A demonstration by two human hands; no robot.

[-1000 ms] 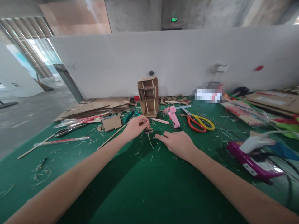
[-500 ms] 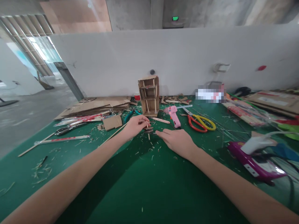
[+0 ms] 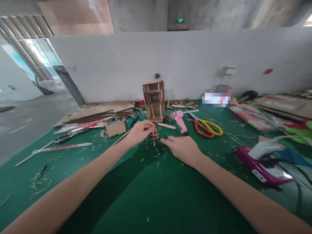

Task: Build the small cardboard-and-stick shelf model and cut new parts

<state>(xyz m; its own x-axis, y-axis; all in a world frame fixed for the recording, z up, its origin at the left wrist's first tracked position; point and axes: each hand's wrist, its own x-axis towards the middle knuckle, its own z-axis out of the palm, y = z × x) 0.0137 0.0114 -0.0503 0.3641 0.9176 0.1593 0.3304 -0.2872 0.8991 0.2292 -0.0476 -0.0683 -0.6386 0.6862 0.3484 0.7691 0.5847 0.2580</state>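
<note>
My left hand (image 3: pixel 141 132) pinches the top of a short thin wooden stick. Small round brown cardboard discs (image 3: pixel 153 136) sit around this stick, and its lower tip (image 3: pixel 154 143) pokes out below them. To the right of the discs, my right hand (image 3: pixel 182 147) is held low over the green table with its fingers curled together. Whatever its fingertips may hold is too small to make out. A cardboard shelf box (image 3: pixel 156 111) with wooden stick posts stands upright just behind my hands. The pink glue gun (image 3: pixel 180 122) lies beyond my right hand.
Scissors (image 3: pixel 207 127) with red and yellow handles lie on the right, before a purple power strip (image 3: pixel 260 169) with cords. Flat cardboard (image 3: pixel 102 110) is stacked at the back left, near teal-handled pliers (image 3: pixel 133 121). Wood shavings litter the green table (image 3: pixel 136 198).
The whole view has shifted slightly, so things appear a little further left. My left hand still holds the stick with its discs, and my right hand has barely moved.
</note>
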